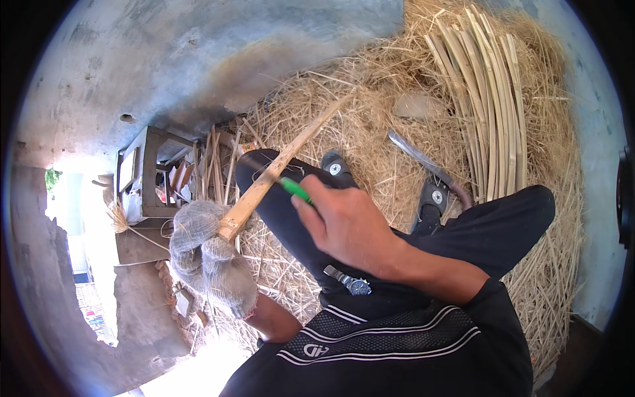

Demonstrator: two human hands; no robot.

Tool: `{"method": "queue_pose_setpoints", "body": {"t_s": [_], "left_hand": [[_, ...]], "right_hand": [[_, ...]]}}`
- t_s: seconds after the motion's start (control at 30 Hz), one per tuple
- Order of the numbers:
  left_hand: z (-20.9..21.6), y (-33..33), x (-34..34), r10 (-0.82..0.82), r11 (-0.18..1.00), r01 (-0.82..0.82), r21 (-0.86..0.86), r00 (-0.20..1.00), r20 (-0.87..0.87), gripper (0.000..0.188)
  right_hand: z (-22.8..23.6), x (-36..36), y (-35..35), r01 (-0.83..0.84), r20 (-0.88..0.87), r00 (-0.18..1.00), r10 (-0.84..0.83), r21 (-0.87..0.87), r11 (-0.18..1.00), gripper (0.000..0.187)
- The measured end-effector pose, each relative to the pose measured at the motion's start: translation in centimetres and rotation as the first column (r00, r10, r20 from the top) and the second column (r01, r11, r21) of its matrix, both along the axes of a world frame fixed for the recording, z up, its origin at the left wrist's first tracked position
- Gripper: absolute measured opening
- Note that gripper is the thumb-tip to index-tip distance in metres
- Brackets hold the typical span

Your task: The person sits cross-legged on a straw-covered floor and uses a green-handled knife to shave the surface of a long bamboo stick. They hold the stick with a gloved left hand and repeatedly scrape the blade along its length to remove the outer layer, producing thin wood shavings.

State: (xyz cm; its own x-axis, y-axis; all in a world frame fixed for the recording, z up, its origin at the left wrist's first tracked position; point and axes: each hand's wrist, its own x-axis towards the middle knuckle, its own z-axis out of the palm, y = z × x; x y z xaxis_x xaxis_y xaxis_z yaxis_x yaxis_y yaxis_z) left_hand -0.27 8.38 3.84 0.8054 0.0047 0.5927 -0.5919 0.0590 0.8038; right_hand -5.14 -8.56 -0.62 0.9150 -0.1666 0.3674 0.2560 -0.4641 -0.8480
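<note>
My left hand (210, 261), in a grey knitted glove, is closed round the near end of a long bamboo strip (291, 149). The strip slants away to the upper right over my bent left knee and narrows toward its far end. Bare and closed, my right hand (350, 221) grips a small tool with a bright green handle (295, 189). Its thin dark tip meets the strip partway along; too little of the tip shows to tell its exact kind. A wristwatch (357, 286) lies on my lap.
A bundle of long split strips (493, 99) rests on shavings (377, 145) at the far right. A curved blade with a wooden handle (430, 162) lies by my right foot. To the left stands a box-like frame (149, 175) holding scraps, beside a wall (198, 66).
</note>
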Motion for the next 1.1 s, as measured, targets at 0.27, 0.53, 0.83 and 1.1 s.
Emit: {"method": "queue_pose_setpoints", "body": {"t_s": [0.27, 0.53, 0.83, 1.1], "left_hand": [[-0.1, -0.8, 0.2, 0.017, 0.997, -0.019, -0.069, 0.999, -0.034, 0.031], [-0.2, -0.1, 0.4, -0.051, 0.996, 0.047, -0.072, 0.997, -0.051, 0.028], [-0.6, -0.7, 1.0, -0.037, 0.994, 0.034, -0.104, 0.999, -0.034, 0.035], [0.8, -2.0, 0.8, -0.059, 0.994, 0.058, -0.091, 0.998, -0.009, 0.031]], "right_hand": [[-0.9, 1.6, 0.8, 0.068, -0.029, 0.997, -0.070, -0.074, 0.995, 0.013], [-5.6, 3.0, -0.2, 0.172, -0.203, 0.957, -0.208, -0.184, 0.968, 0.017], [-8.8, 4.5, -1.4, 0.204, -0.108, 0.967, -0.231, -0.216, 0.955, 0.018], [-9.1, 5.7, -1.7, 0.227, -0.232, 0.935, -0.269, -0.193, 0.955, 0.015]]}}
